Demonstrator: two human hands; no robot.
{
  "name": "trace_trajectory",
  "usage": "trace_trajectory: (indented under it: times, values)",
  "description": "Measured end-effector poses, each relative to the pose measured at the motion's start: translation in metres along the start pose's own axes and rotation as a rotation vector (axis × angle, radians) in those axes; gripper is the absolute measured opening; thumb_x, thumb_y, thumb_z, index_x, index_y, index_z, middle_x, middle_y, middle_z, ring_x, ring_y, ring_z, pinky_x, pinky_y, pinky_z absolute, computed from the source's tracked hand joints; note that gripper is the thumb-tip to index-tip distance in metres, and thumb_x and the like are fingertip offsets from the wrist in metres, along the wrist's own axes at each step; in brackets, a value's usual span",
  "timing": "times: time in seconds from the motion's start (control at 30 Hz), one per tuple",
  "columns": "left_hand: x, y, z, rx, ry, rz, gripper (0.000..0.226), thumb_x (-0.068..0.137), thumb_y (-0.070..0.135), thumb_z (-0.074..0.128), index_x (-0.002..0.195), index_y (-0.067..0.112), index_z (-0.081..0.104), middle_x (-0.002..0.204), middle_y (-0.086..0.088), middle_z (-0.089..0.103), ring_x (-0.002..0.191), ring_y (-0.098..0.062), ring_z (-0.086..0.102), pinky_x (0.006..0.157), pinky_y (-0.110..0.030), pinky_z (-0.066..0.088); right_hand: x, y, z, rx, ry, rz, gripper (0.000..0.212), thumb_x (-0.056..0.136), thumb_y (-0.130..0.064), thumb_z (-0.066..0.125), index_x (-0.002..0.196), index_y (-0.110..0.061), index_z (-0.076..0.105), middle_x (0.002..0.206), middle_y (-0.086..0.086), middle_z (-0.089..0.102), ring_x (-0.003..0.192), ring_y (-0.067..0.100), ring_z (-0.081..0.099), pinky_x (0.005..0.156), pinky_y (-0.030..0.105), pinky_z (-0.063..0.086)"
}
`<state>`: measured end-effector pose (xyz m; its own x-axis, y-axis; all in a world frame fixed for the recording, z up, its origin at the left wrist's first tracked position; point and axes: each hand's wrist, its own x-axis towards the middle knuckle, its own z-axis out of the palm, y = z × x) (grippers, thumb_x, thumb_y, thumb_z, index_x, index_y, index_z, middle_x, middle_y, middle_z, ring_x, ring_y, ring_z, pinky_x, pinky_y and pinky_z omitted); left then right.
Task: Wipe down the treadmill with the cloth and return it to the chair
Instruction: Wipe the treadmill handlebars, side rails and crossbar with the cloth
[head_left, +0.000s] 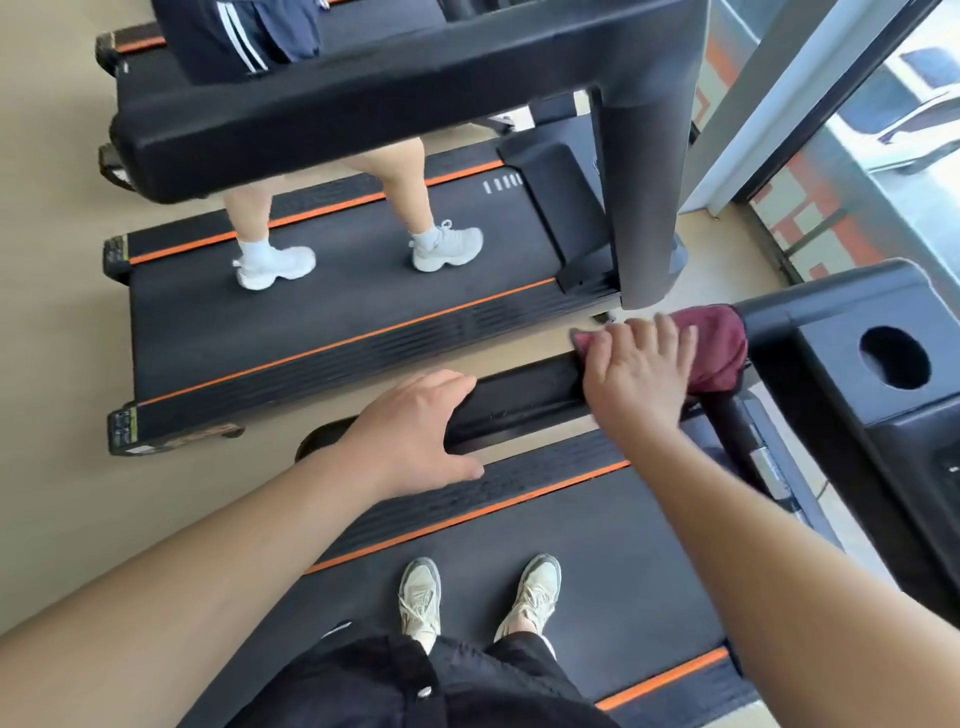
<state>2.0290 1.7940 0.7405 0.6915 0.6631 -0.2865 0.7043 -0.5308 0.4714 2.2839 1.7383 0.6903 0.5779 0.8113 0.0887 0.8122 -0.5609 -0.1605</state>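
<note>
Cloth (711, 348) lies along the handrail (519, 400) under spread right hand (639, 374); left hand (415, 431) grips it.

Both bare forearms are reaching forward toward one o'clock. The left hand (415, 426) is gripping the treadmill handrail (519, 400), thumb spread; the right hand (639, 374) is pressing flat and splayed on the cloth (717, 348).
</note>
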Motion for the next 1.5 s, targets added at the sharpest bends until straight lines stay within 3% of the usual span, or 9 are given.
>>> trace_trajectory:
  times: [0.27,0.47,0.6,0.73,0.97,1.07,1.23,1.33,1.5]
  values:
    - [-0.03,-0.037,-0.008,0.043,0.036,-0.107,0.107,0.072,0.059,0.081,0.158,0.023,0.028,0.161,0.01,0.032,0.145,-0.018,0.035,0.114,-0.035,0.035,-0.043,-0.035,0.002,-0.004,-0.003,-0.487,0.037,0.103,-0.044,0.038,0.121,-0.026,0.065,0.115,0.0,0.063,0.119,0.031,0.053,0.117,0.047,0.027]
    - [-0.063,-0.075,-0.008,0.042,0.039,-0.222,0.11,0.07,0.062,0.082,0.158,0.023,0.029,0.16,0.009,0.035,0.143,-0.021,0.039,0.112,-0.037,0.039,-0.04,-0.069,0.007,-0.044,-0.017,-0.068,0.045,0.102,-0.036,0.031,0.097,-0.016,0.07,0.11,0.007,0.066,0.124,0.036,0.047,0.119,0.055,0.02]
    - [-0.079,-0.094,-0.001,-0.029,0.05,-0.275,0.115,0.069,0.058,0.085,0.16,0.022,0.025,0.162,0.007,0.033,0.145,-0.018,0.036,0.112,-0.032,0.036,-0.101,-0.122,0.016,0.027,-0.045,-0.315,0.038,0.102,-0.04,0.037,0.118,-0.017,0.062,0.121,0.002,0.059,0.13,0.034,0.043,0.121,0.054,0.015]
    - [-0.092,-0.108,0.008,-0.159,0.081,-0.313,0.112,0.07,0.047,0.089,0.16,0.023,0.027,0.162,0.006,0.034,0.147,-0.016,0.034,0.116,-0.029,0.031,-0.077,-0.098,0.007,0.035,-0.029,-0.58,0.038,0.101,-0.05,0.044,0.119,-0.024,0.066,0.107,-0.001,0.064,0.107,0.03,0.056,0.107,0.045,0.035]
    - [-0.098,-0.121,0.02,-0.244,0.156,-0.381,0.086,0.077,0.046,0.085,0.152,0.036,0.043,0.14,0.008,0.061,0.127,-0.02,0.056,0.097,-0.03,0.045,-0.055,-0.112,0.011,-0.097,-0.015,-0.198,0.05,0.1,-0.036,0.03,0.084,-0.016,0.073,0.09,0.008,0.068,0.095,0.037,0.057,0.106,0.05,0.036]
    - [-0.098,-0.12,0.018,-0.17,0.154,-0.368,0.08,0.079,0.052,0.081,0.149,0.039,0.044,0.115,0.007,0.068,0.109,-0.025,0.062,0.08,-0.032,0.045,-0.103,-0.151,0.018,-0.019,-0.008,-0.279,0.042,0.102,-0.036,0.033,0.103,-0.016,0.07,0.105,0.006,0.065,0.11,0.037,0.053,0.115,0.055,0.027]
    - [-0.098,-0.119,0.016,-0.186,0.189,-0.315,0.072,0.078,0.053,0.08,0.141,0.043,0.046,0.125,0.019,0.067,0.108,-0.02,0.065,0.08,-0.036,0.053,-0.135,-0.173,0.022,0.031,-0.072,-0.615,0.049,0.102,-0.045,0.04,0.138,-0.016,0.057,0.13,0.004,0.059,0.125,0.036,0.049,0.116,0.053,0.027]
    - [-0.099,-0.121,0.015,-0.156,0.16,-0.323,0.071,0.081,0.055,0.077,0.142,0.04,0.046,0.116,0.013,0.067,0.106,-0.024,0.063,0.08,-0.035,0.051,-0.092,-0.141,0.012,-0.01,-0.046,-0.713,0.039,0.101,-0.048,0.042,0.12,-0.025,0.068,0.104,0.003,0.066,0.099,0.035,0.059,0.095,0.049,0.043]
    - [-0.101,-0.12,0.015,-0.16,0.156,-0.326,0.07,0.083,0.054,0.076,0.144,0.041,0.043,0.104,0.013,0.063,0.102,-0.024,0.062,0.078,-0.034,0.049,-0.057,-0.128,0.01,-0.121,-0.008,-0.303,0.048,0.097,-0.035,0.036,0.069,-0.015,0.069,0.074,0.011,0.067,0.075,0.04,0.059,0.079,0.046,0.044]
